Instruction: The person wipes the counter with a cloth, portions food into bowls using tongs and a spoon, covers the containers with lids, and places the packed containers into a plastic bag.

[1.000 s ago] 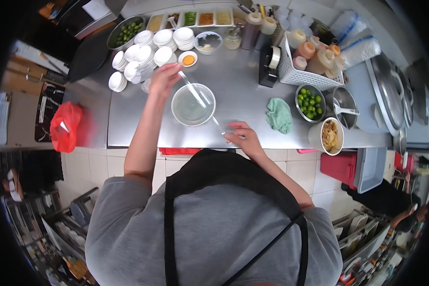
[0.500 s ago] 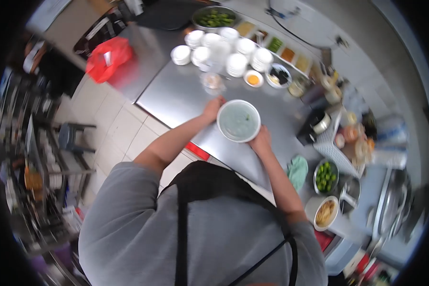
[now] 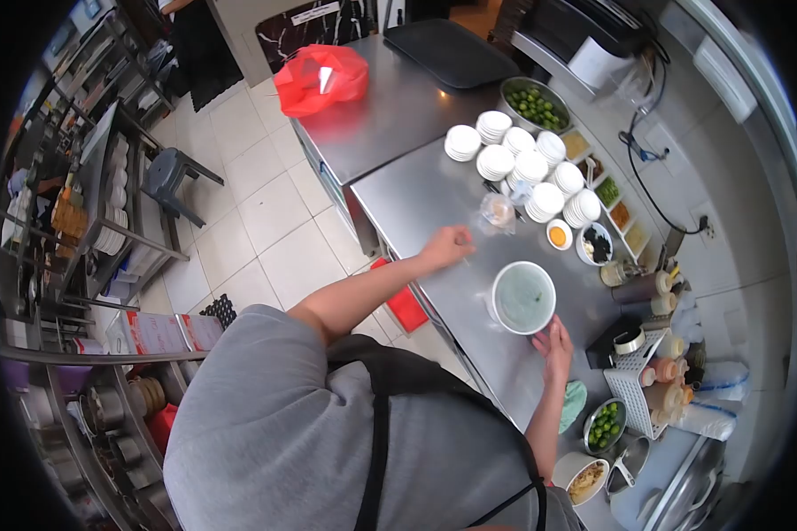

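A round white tub (image 3: 524, 298), with pale greenish contents and a small green bit in it, is over the steel counter. My right hand (image 3: 553, 350) is at its near right side, fingers stretched out, the fingertips close to or touching its wall. To the tub's left, my left hand (image 3: 449, 247) is apart from it, over the counter with curled fingers; whether something small is in them is hidden. Beyond that hand lies a clear plastic bag (image 3: 498, 214) with something pale inside. A small bowl with a yellow-orange content (image 3: 559, 234) stands behind the tub.
Stacks of white bowls (image 3: 530, 168) crowd the back of the counter (image 3: 416, 199), before a row of topping trays (image 3: 607, 190). Bottles and a white basket (image 3: 636, 389) line the right. A green cloth (image 3: 573, 405) lies nearby. A red bag (image 3: 321, 80) sits at far left.
My left hand has let go of the tub and moved away to its left. My right hand's fingers have straightened at its side. The camera view has turned, shifting the counter rightward.
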Demonstrator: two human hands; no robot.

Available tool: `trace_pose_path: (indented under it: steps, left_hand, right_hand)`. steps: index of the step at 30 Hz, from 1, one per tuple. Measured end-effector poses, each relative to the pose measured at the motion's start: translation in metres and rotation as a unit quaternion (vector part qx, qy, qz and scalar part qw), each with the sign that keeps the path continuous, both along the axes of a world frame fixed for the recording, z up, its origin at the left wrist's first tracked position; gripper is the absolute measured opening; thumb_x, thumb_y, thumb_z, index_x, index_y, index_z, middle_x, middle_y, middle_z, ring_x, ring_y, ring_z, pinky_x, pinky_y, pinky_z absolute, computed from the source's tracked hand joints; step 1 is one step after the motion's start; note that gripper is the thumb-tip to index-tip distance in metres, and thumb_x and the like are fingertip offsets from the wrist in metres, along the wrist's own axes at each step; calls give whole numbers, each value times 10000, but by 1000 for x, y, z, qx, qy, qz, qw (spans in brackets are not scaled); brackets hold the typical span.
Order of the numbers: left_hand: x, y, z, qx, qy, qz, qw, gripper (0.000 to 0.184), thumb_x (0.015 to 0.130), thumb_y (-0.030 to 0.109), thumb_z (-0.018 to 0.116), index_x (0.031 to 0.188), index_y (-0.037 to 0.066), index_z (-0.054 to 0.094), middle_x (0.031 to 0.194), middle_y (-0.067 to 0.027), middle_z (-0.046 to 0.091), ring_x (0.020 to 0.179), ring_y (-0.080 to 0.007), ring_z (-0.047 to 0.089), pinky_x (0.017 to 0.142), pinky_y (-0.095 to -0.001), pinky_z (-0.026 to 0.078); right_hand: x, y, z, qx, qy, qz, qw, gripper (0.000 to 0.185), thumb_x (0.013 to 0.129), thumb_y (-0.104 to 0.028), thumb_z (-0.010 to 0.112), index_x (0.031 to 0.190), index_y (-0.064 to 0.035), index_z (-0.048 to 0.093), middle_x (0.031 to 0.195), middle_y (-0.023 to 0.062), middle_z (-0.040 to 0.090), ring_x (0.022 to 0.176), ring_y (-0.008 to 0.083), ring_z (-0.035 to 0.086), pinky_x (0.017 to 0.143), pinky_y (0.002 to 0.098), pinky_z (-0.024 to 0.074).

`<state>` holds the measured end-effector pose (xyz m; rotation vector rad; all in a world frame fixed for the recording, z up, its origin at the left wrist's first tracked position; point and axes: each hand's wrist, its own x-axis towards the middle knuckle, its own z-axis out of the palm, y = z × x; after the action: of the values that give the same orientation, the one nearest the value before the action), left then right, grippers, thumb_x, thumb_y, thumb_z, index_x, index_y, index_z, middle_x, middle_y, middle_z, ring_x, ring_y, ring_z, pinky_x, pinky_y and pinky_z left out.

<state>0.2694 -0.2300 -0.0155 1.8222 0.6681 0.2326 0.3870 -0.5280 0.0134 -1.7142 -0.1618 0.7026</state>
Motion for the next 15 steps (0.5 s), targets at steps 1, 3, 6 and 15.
trace_pose_path:
  steps: [1,3,6,15]
  left_hand:
    - [-18,17,1,18,-23,39,999,238,704,197,642,863,42,555,678,-89,586,635,-166,567,589,-303,442]
    - [-56,57,9,37,-52,82,995,239,697,197,655,860,47,568,679,-81,582,628,-164,555,590,-288,438]
    - [-118,130,29,108,-119,163,973,187,692,177,662,790,33,595,657,-79,586,617,-159,560,580,-272,444]
    - [-214,332,97,410,-113,305,852,259,699,260,650,893,90,633,1105,-141,519,945,-275,530,808,-357,414]
  right_hand:
    - [-8,8,8,31,52,-30,998,342,863,-183,482,1170,-34,459,963,44,570,768,143,584,653,258,495]
    - [-13,16,-4,15,25,6,1000,372,853,-153,480,1194,-20,414,964,72,570,747,176,595,636,273,509]
    - [-40,44,5,28,60,-57,996,341,825,-85,476,1149,2,418,930,108,574,696,188,605,596,268,521]
    - [-109,162,5,-12,32,-43,998,294,728,12,462,1020,38,487,821,99,583,603,152,592,525,234,513]
